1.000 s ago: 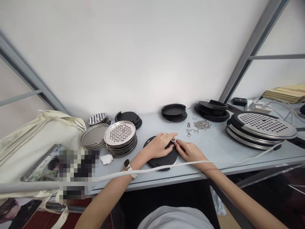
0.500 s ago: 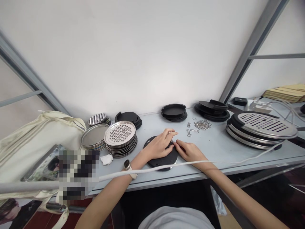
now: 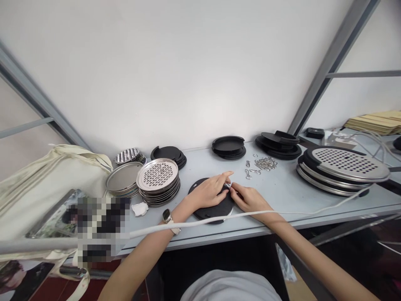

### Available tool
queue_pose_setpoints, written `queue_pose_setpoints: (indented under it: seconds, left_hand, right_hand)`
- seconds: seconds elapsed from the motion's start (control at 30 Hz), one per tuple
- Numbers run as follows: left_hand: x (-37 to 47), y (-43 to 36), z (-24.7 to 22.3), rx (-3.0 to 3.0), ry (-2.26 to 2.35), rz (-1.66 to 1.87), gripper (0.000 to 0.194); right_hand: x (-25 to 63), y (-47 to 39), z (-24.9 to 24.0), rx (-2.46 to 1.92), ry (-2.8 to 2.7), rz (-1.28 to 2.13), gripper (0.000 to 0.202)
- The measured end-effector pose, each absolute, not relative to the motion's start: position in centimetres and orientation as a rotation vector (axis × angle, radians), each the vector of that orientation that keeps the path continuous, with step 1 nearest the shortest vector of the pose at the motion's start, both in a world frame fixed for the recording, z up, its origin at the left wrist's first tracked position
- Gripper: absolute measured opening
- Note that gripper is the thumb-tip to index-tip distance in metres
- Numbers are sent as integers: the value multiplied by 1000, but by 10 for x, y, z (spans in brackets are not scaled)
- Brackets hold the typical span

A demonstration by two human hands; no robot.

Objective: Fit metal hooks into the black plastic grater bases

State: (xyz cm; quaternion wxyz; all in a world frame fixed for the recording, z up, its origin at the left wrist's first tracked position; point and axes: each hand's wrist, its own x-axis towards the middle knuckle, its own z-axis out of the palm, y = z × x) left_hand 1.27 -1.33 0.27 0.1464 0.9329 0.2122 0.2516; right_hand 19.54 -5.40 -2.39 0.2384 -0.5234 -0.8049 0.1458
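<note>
A black round disc (image 3: 210,212) with a thin metal rim lies flat near the table's front edge. Across its top rests my left hand (image 3: 213,190), holding it down, the thumb and fingers bent towards the disc's right edge. There, my right hand (image 3: 246,197) pinches a small wire clip (image 3: 228,185) between thumb and forefinger; the fingers partly hide it. Similar loose wire clips (image 3: 265,164) lie in a small pile behind my hands, with a few strays beside it.
Left of the disc stand stacked round metal graters (image 3: 158,175) and plain metal discs (image 3: 123,177). Black round holders (image 3: 228,146) line the wall. Assembled graters (image 3: 344,167) are piled at right. A white cable (image 3: 200,221) crosses in front of my forearms.
My right fingertips have shifted very slightly at the disc's edge, and the left fingers have lifted a little. The disc and the surrounding piles stay put.
</note>
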Motion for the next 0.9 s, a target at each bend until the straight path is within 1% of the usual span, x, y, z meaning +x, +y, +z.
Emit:
queue_pose_setpoints:
  seconds: [0.2,0.4,0.7,0.9]
  left_hand:
    - [14,-13,3,2703,665,695,42]
    - [14,-13,3,2679,677,690,42]
    - [13,-13,3,2649,657,664,42]
    - [14,-13,4,2683,640,645,42]
  right_hand:
    - [196,-54,-26,-1467,-2229,333,22]
    - [196,-53,-28,-1473,-2265,250,21]
    - [196,-52,-25,-1480,-2232,312,38]
    - [197,-51,-29,-1514,-2253,274,42]
